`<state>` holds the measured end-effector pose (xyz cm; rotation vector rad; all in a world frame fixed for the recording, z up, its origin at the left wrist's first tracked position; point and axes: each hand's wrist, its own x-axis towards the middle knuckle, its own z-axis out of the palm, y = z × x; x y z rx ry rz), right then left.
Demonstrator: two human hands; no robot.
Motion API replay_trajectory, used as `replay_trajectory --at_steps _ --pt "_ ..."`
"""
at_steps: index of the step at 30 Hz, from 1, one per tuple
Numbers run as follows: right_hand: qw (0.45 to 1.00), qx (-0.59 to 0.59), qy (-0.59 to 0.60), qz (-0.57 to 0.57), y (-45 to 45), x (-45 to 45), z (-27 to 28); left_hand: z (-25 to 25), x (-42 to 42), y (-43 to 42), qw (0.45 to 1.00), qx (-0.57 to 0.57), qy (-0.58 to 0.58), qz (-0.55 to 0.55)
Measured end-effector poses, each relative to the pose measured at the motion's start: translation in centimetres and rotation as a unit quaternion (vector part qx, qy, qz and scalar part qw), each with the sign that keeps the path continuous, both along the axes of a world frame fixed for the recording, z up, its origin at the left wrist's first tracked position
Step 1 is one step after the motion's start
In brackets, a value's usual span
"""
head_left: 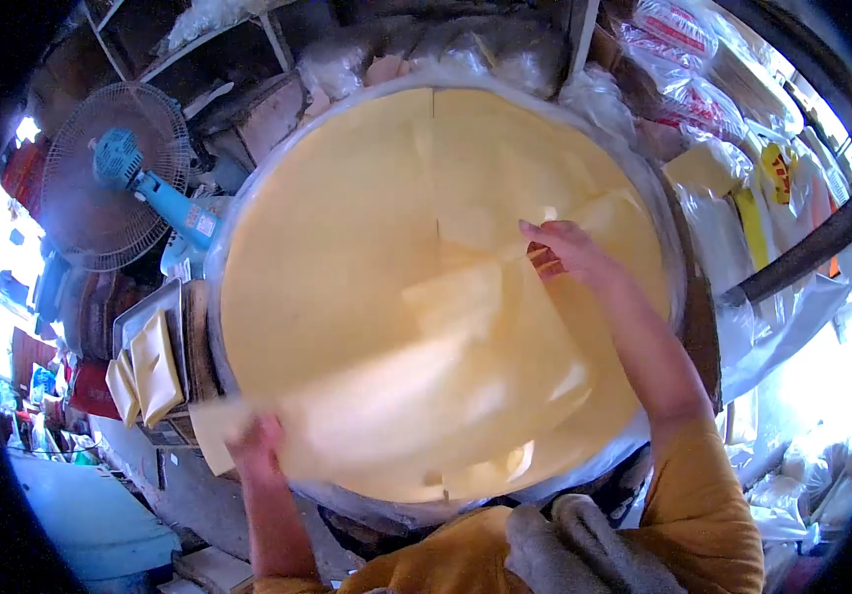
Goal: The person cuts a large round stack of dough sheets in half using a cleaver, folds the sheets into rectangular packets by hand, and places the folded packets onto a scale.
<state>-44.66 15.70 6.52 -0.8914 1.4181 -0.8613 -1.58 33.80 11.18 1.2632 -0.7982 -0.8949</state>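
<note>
A thin, pale yellow sheet (377,416) is stretched at a slant between my hands, smeared by motion along its near edge. At the lower left my left hand (260,441) is closed on one end of it, and the fingers are blurred. My right hand (563,249) is over the right half of the round table, fingers curled and pinched at the sheet's other end; the exact grip is partly hidden. Beneath lies a large round surface (317,198) covered in the same yellow sheeting, with a seam running down its middle.
Clear plastic wrap (231,247) skirts the round surface. To the left stand a blue fan (141,163) and a metal tray (149,307) with folded yellow sheets (156,371). Plastic-wrapped packs (693,99) are piled at the right, near a dark bar (812,243).
</note>
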Motion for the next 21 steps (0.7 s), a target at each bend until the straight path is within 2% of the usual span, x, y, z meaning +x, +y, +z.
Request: replay_trajectory --at_steps 1,2,4,5,6,7,8,10,11,12,13,14,16,17,19,21 --pt "0.998 -0.034 -0.011 -0.041 0.2 0.4 -0.3 2.1 -0.2 -2.3 1.0 -0.012 0.011 -0.006" --pt "0.997 -0.034 -0.005 -0.066 0.4 1.0 -0.1 3.9 0.6 -5.4 0.999 0.022 0.024 -0.027" --pt "0.993 -0.033 0.006 -0.114 0.5 2.0 0.1 2.7 6.3 -11.6 0.985 0.128 -0.095 -0.07" --pt "0.995 -0.067 0.014 -0.074 0.4 1.9 -0.8 2.7 8.1 -14.2 0.955 0.177 -0.231 -0.062" --pt "0.994 -0.104 0.022 -0.036 0.2 1.9 -2.3 2.6 8.0 -15.9 0.879 0.167 -0.447 -0.017" --pt "0.99 -0.141 0.03 -0.002 -0.3 1.8 -3.4 2.6 6.6 -17.2 0.8 0.121 -0.586 0.041" --pt "0.983 -0.178 0.053 0.004 -0.7 1.8 -4.0 2.6 3.5 -18.3 0.768 0.038 -0.637 0.052" --pt "0.966 -0.235 0.101 0.028 -0.2 2.0 -5.5 1.4 -5.9 -20.8 0.817 -0.078 -0.555 -0.136" --pt "0.971 -0.219 0.094 0.034 -0.1 1.8 -5.7 0.3 -11.3 -21.7 0.818 -0.087 -0.522 -0.226" --pt "0.974 -0.205 0.088 0.038 0.0 1.4 -5.7 -1.0 -16.5 -22.5 0.806 -0.047 -0.513 -0.291" --pt "0.977 -0.192 0.084 0.042 0.1 1.1 -5.5 -1.8 -21.1 -23.1 0.787 0.023 -0.512 -0.343" --pt "0.976 -0.206 0.063 0.035 0.5 1.0 -5.2 -3.9 -24.0 -24.1 0.792 0.011 -0.478 -0.379" --pt "0.972 -0.232 0.024 0.019 1.5 0.8 -4.6 -5.0 -27.3 -24.4 0.788 0.002 -0.462 -0.407" --pt "0.945 -0.293 0.142 0.024 1.1 -0.2 -5.3 -6.5 -28.0 -25.1 0.787 -0.031 -0.478 -0.39" --pt "0.843 -0.393 0.365 0.036 0.6 -1.8 -6.7 -9.2 -28.8 -26.1 0.78 -0.092 -0.509 -0.352" --pt "0.732 -0.375 0.562 0.086 2.1 -1.3 -6.4 -8.8 -28.6 -26.5 0.816 -0.019 -0.433 -0.382"
